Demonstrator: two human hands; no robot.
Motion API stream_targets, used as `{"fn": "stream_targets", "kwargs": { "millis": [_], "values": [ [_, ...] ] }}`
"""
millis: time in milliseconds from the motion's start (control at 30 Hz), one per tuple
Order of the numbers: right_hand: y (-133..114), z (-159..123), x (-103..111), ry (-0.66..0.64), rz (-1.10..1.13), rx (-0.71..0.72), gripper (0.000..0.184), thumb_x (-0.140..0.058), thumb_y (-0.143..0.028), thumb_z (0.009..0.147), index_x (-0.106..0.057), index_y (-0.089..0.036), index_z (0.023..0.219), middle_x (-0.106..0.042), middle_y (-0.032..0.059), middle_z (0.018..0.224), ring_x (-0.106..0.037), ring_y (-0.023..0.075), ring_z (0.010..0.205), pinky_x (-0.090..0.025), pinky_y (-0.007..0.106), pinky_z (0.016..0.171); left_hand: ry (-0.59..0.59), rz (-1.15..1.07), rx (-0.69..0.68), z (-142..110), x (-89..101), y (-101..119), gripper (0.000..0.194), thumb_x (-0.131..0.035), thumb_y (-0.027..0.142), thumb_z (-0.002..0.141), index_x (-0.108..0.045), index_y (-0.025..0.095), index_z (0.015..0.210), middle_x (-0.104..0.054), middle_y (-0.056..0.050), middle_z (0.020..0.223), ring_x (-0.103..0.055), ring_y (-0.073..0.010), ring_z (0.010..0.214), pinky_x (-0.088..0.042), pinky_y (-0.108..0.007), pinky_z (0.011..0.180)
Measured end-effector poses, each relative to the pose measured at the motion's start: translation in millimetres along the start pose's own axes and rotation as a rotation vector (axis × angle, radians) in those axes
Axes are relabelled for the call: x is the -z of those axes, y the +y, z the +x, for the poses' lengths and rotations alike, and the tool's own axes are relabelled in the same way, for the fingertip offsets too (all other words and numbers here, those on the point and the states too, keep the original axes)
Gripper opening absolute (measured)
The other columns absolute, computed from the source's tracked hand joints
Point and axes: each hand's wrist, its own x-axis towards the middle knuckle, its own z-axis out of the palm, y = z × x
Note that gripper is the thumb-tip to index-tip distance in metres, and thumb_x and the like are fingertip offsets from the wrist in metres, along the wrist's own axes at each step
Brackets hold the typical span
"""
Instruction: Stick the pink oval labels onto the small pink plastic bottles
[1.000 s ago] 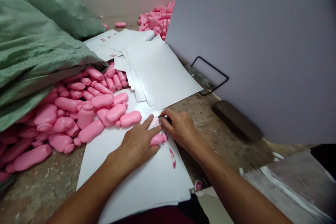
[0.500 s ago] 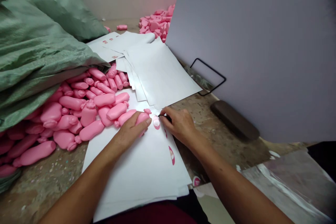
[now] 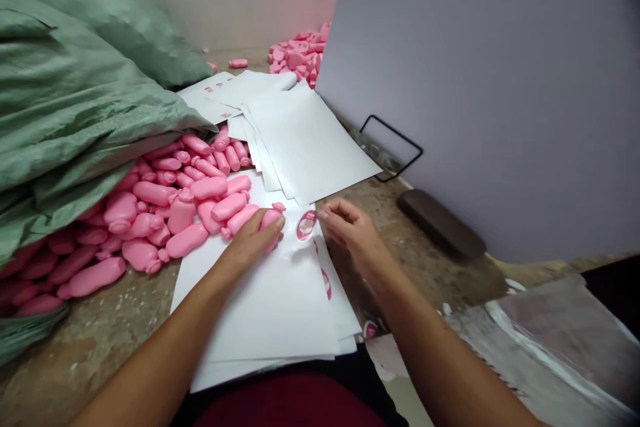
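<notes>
My left hand is wrapped round a small pink plastic bottle, its knobbed end pointing away from me. Beneath that hand lies a stack of white sticker sheets. Thumb and forefinger of my right hand are pinched at the edge of an oval pink-and-white sticker, just right of the bottle. The sticker stands up from the stack, partly tilted; whether it is fully free of its sheet I cannot tell. Another oval sticker shows at the sheet's right edge.
A heap of pink bottles spills from a green woven sack on the left. More white sheets lie ahead. A grey panel, a black wire frame and a dark brown block stand on the right.
My right hand has moved slightly right, drawing the sticker up so its face shows. The dark thing in its fingers earlier no longer shows. My left hand keeps the bottle.
</notes>
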Motion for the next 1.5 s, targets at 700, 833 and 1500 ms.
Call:
{"fn": "stream_targets", "kwargs": {
  "millis": [700,833,1500],
  "values": [
    [-9,-76,-32,-0.108,-0.26,0.153,0.023,-0.059,-0.042,0.087,-0.061,-0.021,0.079,-0.053,-0.0039,0.059,-0.047,0.012,0.055,-0.035,0.027,0.057,0.259,-0.282,-0.122,-78,-13.0,-26,0.051,-0.083,0.035,0.07,-0.06,0.022,0.113,-0.064,0.002,0.086,-0.057,-0.0114,0.077,-0.046,-0.024,0.077],
    [-11,-75,-31,-0.077,-0.036,0.056,0.023,-0.065,-0.042,0.082,-0.058,-0.022,0.073,-0.05,-0.0041,0.062,-0.045,0.0114,0.057,-0.035,0.026,0.055,0.281,-0.365,-0.102,-79,-14.8,-25,0.045,-0.08,0.035,0.072,-0.058,0.022,0.109,-0.066,-0.002,0.109,-0.062,-0.0136,0.087,-0.05,-0.026,0.077],
    [-11,-85,-47,-0.293,0.14,0.002,0.02,-0.066,-0.04,0.088,-0.061,-0.022,0.081,-0.069,-0.0024,0.07,-0.063,0.014,0.065,-0.048,0.028,0.066,-0.011,-0.92,0.202,-89,-21.4,-10,0.046,-0.035,0.05,0.102,-0.063,0.015,0.113,-0.062,-0.006,0.087,-0.058,-0.0117,0.066,-0.049,-0.023,0.056]
  ]
}}
